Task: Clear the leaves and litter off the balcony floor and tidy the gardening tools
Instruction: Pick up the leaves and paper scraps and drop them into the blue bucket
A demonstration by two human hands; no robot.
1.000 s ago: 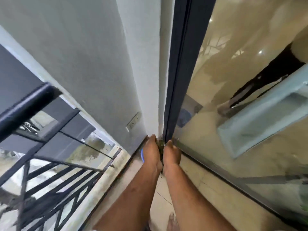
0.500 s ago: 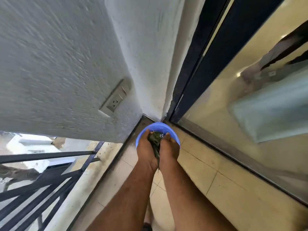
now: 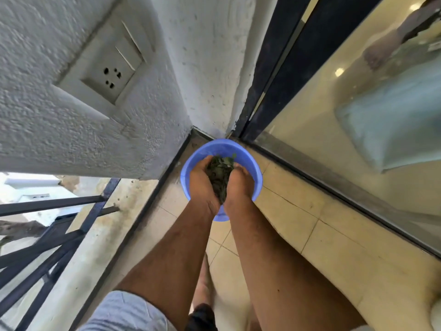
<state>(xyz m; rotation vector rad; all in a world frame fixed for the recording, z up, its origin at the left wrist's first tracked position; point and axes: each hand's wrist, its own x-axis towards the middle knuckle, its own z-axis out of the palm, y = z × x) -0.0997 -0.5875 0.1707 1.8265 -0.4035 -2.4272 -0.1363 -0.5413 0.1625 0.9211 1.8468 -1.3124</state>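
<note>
Dark green leaves [image 3: 218, 176] clamped between your left hand [image 3: 202, 185] and right hand [image 3: 239, 187], both cupped, over round blue plastic bucket [image 3: 250, 163] so nothing spills.

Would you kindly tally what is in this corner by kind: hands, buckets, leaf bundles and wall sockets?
Hands: 2, left and right
Bucket: 1
Leaf bundle: 1
Socket: 1
Total: 5

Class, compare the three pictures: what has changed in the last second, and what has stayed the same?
Both hands, left hand and right hand, have carried the leaves down over the blue bucket, which has come fully into view. Unchanged: the leaves stay pressed between the two hands, not released; the bucket stays in its corner.
</note>
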